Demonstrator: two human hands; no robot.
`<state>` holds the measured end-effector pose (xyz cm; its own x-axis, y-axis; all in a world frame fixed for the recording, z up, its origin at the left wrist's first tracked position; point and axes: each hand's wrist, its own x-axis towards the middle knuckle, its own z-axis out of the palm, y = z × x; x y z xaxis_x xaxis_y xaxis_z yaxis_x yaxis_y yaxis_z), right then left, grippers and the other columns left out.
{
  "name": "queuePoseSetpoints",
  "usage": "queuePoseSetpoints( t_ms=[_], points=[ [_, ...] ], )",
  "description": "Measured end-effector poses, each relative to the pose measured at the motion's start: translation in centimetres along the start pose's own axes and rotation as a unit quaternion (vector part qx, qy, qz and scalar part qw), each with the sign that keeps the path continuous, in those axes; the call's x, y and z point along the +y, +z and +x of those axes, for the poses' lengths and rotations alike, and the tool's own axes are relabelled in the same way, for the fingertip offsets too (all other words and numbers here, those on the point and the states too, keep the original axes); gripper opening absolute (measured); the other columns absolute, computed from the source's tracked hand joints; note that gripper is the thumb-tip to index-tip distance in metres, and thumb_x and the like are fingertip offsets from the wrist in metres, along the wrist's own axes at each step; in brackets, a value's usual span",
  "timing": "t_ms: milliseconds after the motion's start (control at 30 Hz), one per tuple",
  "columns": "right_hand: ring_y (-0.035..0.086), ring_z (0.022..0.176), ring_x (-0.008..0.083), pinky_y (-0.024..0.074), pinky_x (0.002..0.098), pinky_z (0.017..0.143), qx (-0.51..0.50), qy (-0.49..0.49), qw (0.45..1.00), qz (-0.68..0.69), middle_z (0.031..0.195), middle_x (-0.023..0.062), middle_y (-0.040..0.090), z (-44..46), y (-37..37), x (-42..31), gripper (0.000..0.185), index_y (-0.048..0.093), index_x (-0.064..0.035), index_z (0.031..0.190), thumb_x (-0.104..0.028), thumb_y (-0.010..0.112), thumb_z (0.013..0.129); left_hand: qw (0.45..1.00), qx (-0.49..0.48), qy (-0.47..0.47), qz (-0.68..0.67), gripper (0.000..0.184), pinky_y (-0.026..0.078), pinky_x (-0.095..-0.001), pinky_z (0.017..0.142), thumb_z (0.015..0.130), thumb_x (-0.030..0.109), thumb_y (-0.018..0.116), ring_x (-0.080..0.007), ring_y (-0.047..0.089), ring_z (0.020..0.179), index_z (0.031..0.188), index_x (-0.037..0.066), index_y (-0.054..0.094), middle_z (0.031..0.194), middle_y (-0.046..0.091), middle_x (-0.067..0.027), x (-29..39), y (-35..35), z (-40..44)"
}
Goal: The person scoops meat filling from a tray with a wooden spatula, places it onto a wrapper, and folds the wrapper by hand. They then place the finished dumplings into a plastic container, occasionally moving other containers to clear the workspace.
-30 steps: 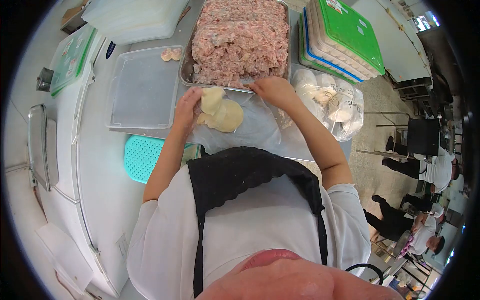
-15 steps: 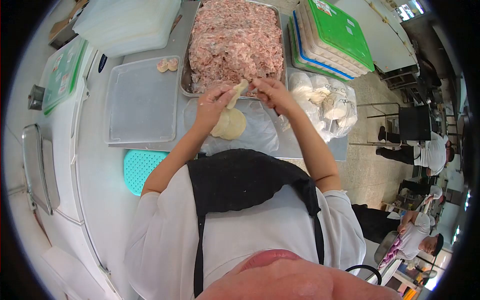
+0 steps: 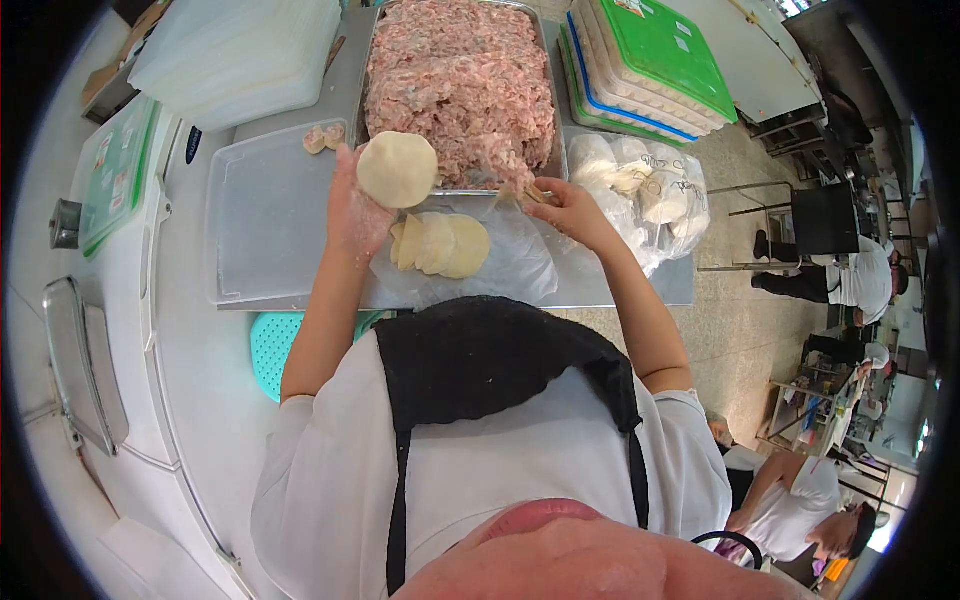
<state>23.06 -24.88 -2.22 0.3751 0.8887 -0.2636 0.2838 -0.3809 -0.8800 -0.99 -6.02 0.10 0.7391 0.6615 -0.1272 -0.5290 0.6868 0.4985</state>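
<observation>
My left hand (image 3: 362,205) is at the near left corner of the pan (image 3: 558,150), beside the tray (image 3: 270,235); my right hand (image 3: 572,212) is at the pan's near rim, toward its right corner. Between them there's a gap over the sheet (image 3: 525,265); the counter (image 3: 640,285) ends at a front edge under my forearms. Left palm up, laid flat, fingers partly hidden under a dough round (image 3: 397,170) resting on it, not gripped. Right fingers pinched round a thin tool (image 3: 538,192), type can't tell; meat clings around its far end. Both forearms reach forward, elbows out. Dough round sits left of the tool, well apart. More rounds (image 3: 440,245) overlap on the sheet, between my wrists. Meat (image 3: 455,85) fills the pan ahead. Two dumplings (image 3: 323,138) in the tray's far right corner; bag (image 3: 665,200) right of my right hand.
</observation>
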Motion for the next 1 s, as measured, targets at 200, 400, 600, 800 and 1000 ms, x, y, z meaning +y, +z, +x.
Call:
queuePoseSetpoints(
  t_ms=[200,400,600,800,1000],
  points=[
    [0.042,0.056,0.0038,0.0314,0.0220,0.050,0.008,-0.013,0.997,-0.070,0.064,-0.0045,0.051,-0.2,-1.7,-0.4,0.032,0.065,-0.0030,0.106,-0.029,0.068,0.086,0.985,0.059,0.048,0.155,0.030,0.047,-0.0400,0.097,0.095,0.012,0.053,-0.0258,0.058,0.112,0.123,0.000,0.051,0.120,0.059,-0.0149,-3.8,-0.6,2.3],
    [0.043,0.057,0.0038,0.0327,0.0199,0.051,0.003,-0.014,0.992,0.124,0.066,-0.0048,0.049,0.5,-0.6,-4.1,0.027,0.068,-0.0030,0.099,-0.029,0.061,0.093,0.998,0.053,-0.041,-0.011,0.035,0.045,-0.0432,0.099,0.099,0.021,0.044,-0.0293,0.057,0.112,0.125,-0.002,0.048,0.121,0.058,-0.0156,-7.5,2.1,4.3],
    [0.061,0.070,0.0190,0.0481,0.0328,0.061,0.107,-0.249,0.958,-0.089,0.075,0.0059,0.063,2.8,1.3,-0.5,0.032,0.066,-0.0039,0.105,-0.033,0.056,0.094,0.992,0.054,-0.001,-0.117,0.057,0.040,-0.0451,0.103,0.100,0.044,0.033,-0.0311,0.052,0.116,0.132,-0.003,0.041,0.124,0.053,-0.0172,-6.2,3.8,6.1],
    [0.063,0.083,0.0341,0.0503,0.0439,0.070,0.083,-0.187,0.899,-0.388,0.089,0.0145,0.065,-0.3,-0.4,-5.1,0.028,0.063,-0.0075,0.111,-0.027,0.057,0.091,0.988,0.120,0.083,-0.045,0.069,0.036,-0.0475,0.104,0.094,0.056,0.037,-0.0339,0.050,0.114,0.134,0.000,0.042,0.127,0.050,-0.0183,-6.2,0.3,7.7],
    [0.063,0.081,0.0320,0.0511,0.0430,0.066,0.064,-0.220,0.863,-0.450,0.089,0.0128,0.063,0.3,-1.4,-7.1,0.027,0.061,-0.0092,0.113,-0.025,0.055,0.092,0.995,0.091,0.001,-0.040,0.068,0.043,-0.0464,0.095,0.090,0.061,0.045,-0.0311,0.053,0.105,0.119,0.000,0.056,0.104,0.058,-0.0139,-4.4,3.1,6.7]
  ],
)
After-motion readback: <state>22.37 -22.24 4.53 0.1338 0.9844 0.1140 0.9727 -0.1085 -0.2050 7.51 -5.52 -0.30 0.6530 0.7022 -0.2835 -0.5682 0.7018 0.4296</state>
